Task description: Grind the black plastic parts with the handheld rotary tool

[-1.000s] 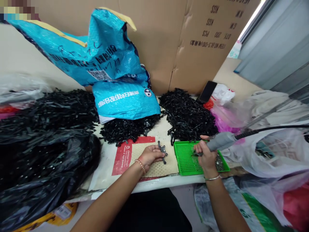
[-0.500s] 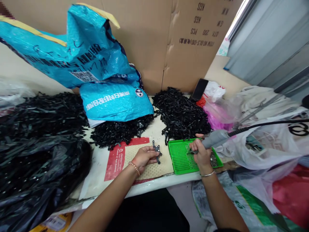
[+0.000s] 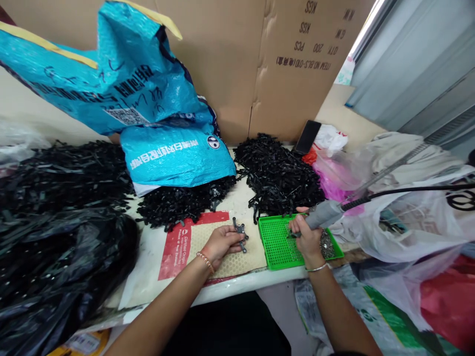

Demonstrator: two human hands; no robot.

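Between the fingers of my left hand (image 3: 221, 245) is a small black plastic bracket (image 3: 241, 230) with arms and shiny screw heads. It is held just over a honeycomb-textured pad (image 3: 245, 259) on the table. My right hand (image 3: 307, 236) is wrapped round a grey corded electric screwdriver (image 3: 323, 214), whose tip points left and down over a green perforated tray (image 3: 276, 257). Loose small screws (image 3: 326, 245) lie in the right part of that tray, partly hidden by my right hand and wrist.
Heaps of black plastic parts (image 3: 278, 175) lie behind the tray, and more (image 3: 185, 200) under a blue sack (image 3: 178, 155). At left is a black plastic bag (image 3: 70, 272). A phone (image 3: 308, 137) leans near plastic bags at right. Behind stands a cardboard box (image 3: 230, 59).
My right hand with the electric screwdriver has shifted slightly left and down over the tray. My left hand keeps the bracket in nearly the same place.
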